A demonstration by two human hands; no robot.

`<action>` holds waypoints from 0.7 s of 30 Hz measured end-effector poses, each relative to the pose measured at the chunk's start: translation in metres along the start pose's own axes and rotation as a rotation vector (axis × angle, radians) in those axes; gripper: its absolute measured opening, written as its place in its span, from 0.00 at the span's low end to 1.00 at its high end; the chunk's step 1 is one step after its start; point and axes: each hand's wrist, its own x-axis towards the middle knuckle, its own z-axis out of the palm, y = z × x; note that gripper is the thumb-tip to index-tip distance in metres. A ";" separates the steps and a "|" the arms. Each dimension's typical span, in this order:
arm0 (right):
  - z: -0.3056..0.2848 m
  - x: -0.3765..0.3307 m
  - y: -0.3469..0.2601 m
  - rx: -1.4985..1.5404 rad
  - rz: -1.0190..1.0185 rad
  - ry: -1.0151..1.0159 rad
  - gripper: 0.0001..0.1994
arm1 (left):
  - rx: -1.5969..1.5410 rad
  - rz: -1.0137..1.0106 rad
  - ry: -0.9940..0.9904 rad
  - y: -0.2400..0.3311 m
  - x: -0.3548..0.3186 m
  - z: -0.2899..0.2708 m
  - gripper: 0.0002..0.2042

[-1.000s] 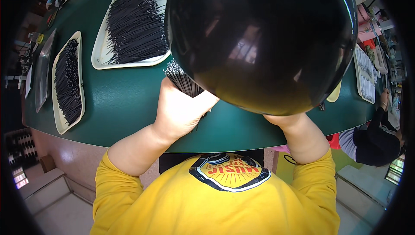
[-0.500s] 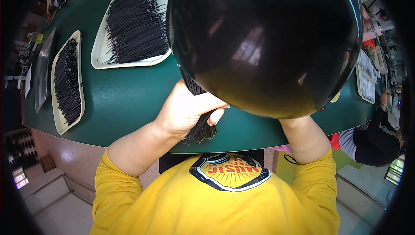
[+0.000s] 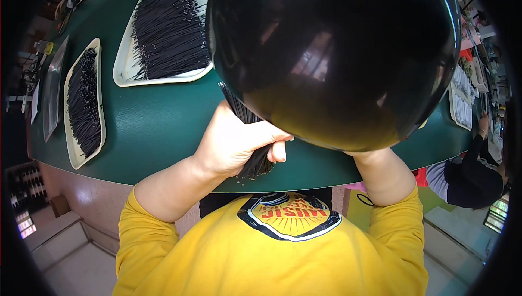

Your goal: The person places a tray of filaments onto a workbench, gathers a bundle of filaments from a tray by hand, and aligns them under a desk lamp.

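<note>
So far one black wire bundle [image 3: 243, 113] gathered, my left grip [image 3: 231, 139] clamped on it; right grip [image 3: 368, 156] behind black dome [image 3: 337, 51], can't tell; large tray [image 3: 126, 72], small tray [image 3: 79, 161] both loaded.

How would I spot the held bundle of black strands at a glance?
On the near side of the green table, find the big glossy black dome. By its lower-left edge, the left hand grips the bundle. Unlike the loose strands lying in pale trays, this one is gathered in a fist.
</note>
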 end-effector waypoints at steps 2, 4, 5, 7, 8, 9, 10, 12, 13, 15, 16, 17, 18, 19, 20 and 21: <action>-0.014 -0.006 0.010 -0.155 -0.129 -0.090 0.22 | 0.014 0.012 0.010 0.000 -0.001 0.000 0.02; -0.023 -0.011 0.014 -0.323 -0.149 -0.125 0.20 | 0.003 0.043 0.002 -0.002 0.000 0.000 0.02; -0.025 -0.013 0.015 -0.383 -0.136 -0.127 0.20 | -0.005 0.056 -0.005 -0.003 0.001 0.000 0.02; -0.029 -0.014 0.018 -0.463 -0.126 -0.130 0.19 | -0.034 0.047 -0.022 -0.003 0.002 -0.001 0.02; -0.028 -0.014 0.020 -0.461 -0.135 -0.132 0.19 | -0.043 0.036 -0.027 -0.003 0.001 -0.002 0.02; -0.028 -0.014 0.020 -0.444 -0.155 -0.134 0.19 | -0.053 0.024 -0.032 -0.002 0.001 -0.002 0.02; -0.028 -0.014 0.021 -0.427 -0.168 -0.136 0.19 | -0.056 0.003 -0.017 -0.002 0.001 -0.002 0.02; -0.029 -0.013 0.023 -0.410 -0.192 -0.134 0.19 | -0.060 -0.019 -0.003 -0.001 0.000 0.000 0.02; -0.028 -0.013 0.023 -0.398 -0.199 -0.135 0.18 | -0.104 0.030 -0.017 0.001 -0.002 0.002 0.02; -0.028 -0.012 0.024 -0.378 -0.219 -0.139 0.18 | -0.147 0.081 -0.029 0.003 -0.004 0.005 0.02; -0.029 -0.011 0.024 -0.370 -0.226 -0.138 0.18 | -0.152 0.078 -0.033 0.004 -0.004 0.006 0.03; -0.028 -0.012 0.024 -0.362 -0.234 -0.134 0.18 | -0.157 0.075 -0.036 0.004 -0.004 0.006 0.03; -0.029 -0.012 0.025 -0.359 -0.243 -0.133 0.18 | -0.158 0.074 -0.038 0.004 -0.003 0.006 0.03; -0.030 -0.010 0.025 -0.349 -0.253 -0.135 0.18 | -0.164 0.055 -0.039 0.004 -0.004 0.006 0.03; -0.030 -0.010 0.026 -0.344 -0.261 -0.133 0.18 | -0.169 0.035 -0.040 0.004 -0.004 0.006 0.03; -0.031 -0.009 0.026 -0.340 -0.266 -0.134 0.18 | -0.169 0.034 -0.040 0.004 -0.004 0.006 0.03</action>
